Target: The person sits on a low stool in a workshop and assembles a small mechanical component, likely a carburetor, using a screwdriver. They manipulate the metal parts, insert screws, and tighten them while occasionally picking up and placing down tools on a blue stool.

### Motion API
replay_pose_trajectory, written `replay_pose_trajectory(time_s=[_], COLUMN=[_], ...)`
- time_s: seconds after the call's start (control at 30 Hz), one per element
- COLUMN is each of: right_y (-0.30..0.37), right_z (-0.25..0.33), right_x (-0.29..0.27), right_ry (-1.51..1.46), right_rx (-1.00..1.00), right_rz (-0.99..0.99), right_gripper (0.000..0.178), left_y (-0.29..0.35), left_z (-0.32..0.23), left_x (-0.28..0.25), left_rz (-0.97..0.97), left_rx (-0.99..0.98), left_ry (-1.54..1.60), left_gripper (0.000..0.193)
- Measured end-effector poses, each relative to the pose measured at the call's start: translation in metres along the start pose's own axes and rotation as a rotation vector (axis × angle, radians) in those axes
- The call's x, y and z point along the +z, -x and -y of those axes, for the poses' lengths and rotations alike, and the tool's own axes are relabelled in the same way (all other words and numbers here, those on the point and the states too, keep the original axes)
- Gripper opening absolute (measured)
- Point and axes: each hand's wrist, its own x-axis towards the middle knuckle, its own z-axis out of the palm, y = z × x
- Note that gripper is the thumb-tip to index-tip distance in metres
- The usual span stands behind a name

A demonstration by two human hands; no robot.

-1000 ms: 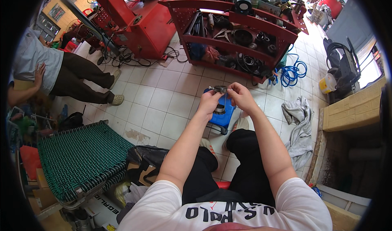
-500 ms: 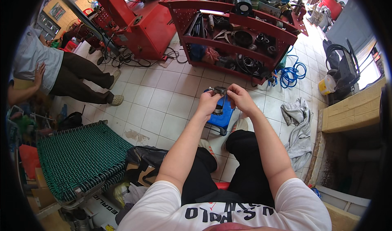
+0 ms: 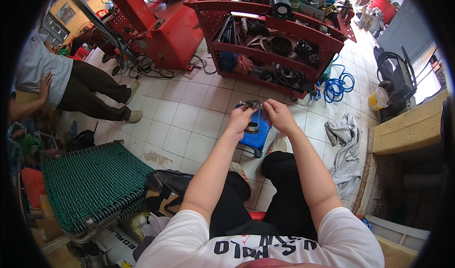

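Note:
My left hand [image 3: 241, 119] grips a small dark metal part [image 3: 252, 104], ring-like in outline, above a low blue plastic stool [image 3: 258, 140]. My right hand [image 3: 278, 115] is closed, its thumb and fingertips pinching at the right side of the same part. Any smaller piece between the right fingers is too small to make out. A second round metal piece [image 3: 252, 127] with a ring-shaped rim rests on the stool top, just below my hands.
Ahead stands a red tool cart [image 3: 279, 54] loaded with tools and metal parts. A coiled blue hose [image 3: 339, 87] lies beside it. A grey cloth [image 3: 345, 145] is on the floor at right. At left are a green woven seat [image 3: 95, 185] and a standing person [image 3: 71, 78].
The metal part has been tilted between my hands, and its round face shows less now. My hands stay in nearly the same place above the stool.

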Motion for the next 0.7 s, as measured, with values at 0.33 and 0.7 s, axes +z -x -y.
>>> replay_pose_trajectory(time_s=[0.33,0.7], right_y=[-0.007,-0.001], right_z=[-0.015,0.006], right_x=[-0.003,-0.008], right_ry=[-0.263,-0.457], right_rx=[0.168,0.411], right_rz=[0.078,0.117], right_gripper=[0.043,0.044], left_y=[0.014,0.014], left_z=[-0.013,-0.013], left_x=[0.015,0.013], left_rz=[-0.028,-0.028], left_rx=[0.009,0.052], left_ry=[-0.043,-0.080], left_gripper=[0.011,0.011])
